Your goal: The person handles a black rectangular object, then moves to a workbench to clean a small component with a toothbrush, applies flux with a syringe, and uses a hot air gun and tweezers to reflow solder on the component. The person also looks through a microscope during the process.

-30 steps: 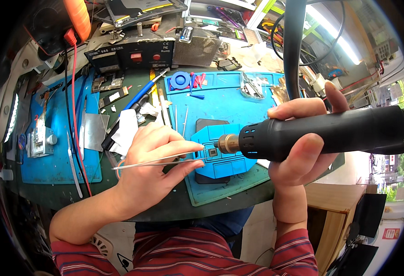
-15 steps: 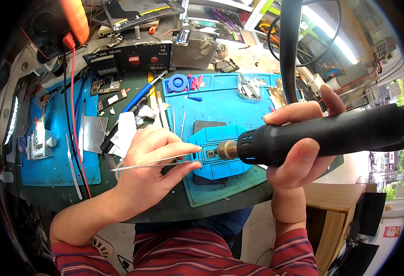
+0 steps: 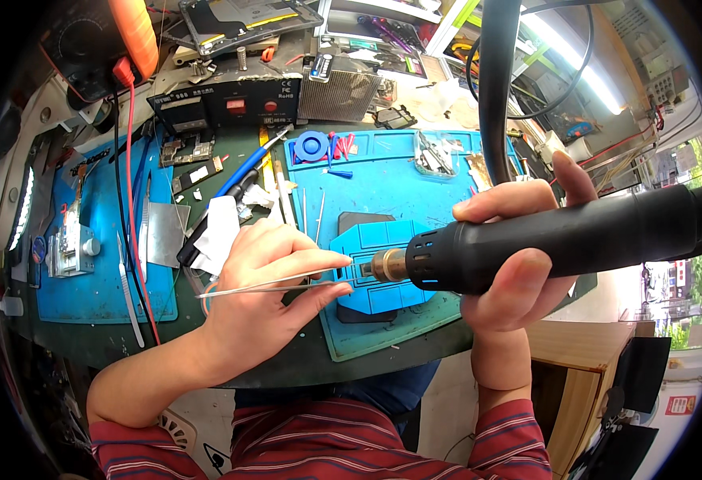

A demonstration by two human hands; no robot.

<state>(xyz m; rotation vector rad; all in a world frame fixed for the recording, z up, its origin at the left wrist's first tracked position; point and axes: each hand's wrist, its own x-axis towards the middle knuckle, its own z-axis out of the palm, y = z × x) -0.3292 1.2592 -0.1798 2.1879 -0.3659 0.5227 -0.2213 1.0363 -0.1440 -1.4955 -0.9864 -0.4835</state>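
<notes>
My left hand (image 3: 267, 284) pinches a pair of metal tweezers (image 3: 267, 286), whose tips point right toward a small dark chip (image 3: 365, 270). The chip sits in the middle of a blue holder pad (image 3: 387, 298) with angled, ribbed sides, which rests on a black base (image 3: 363, 316). My right hand (image 3: 515, 280) is wrapped round a black hot air gun (image 3: 575, 240). Its brass nozzle (image 3: 389, 265) hangs over the pad close beside the tweezer tips and hides part of the chip's surroundings. Whether the tips touch the chip I cannot tell.
A blue work mat (image 3: 383, 180) lies under the holder. Behind it are a blue tape roll (image 3: 312, 147) and a clear box (image 3: 436, 154) of small parts. A black power unit (image 3: 231, 106) stands at the back. The gun's thick black hose (image 3: 495, 88) rises at right.
The hot air gun has shifted slightly left, bringing its nozzle closer over the chip and tweezer tips. My left hand stays nearly still, tweezers pinched as before.
</notes>
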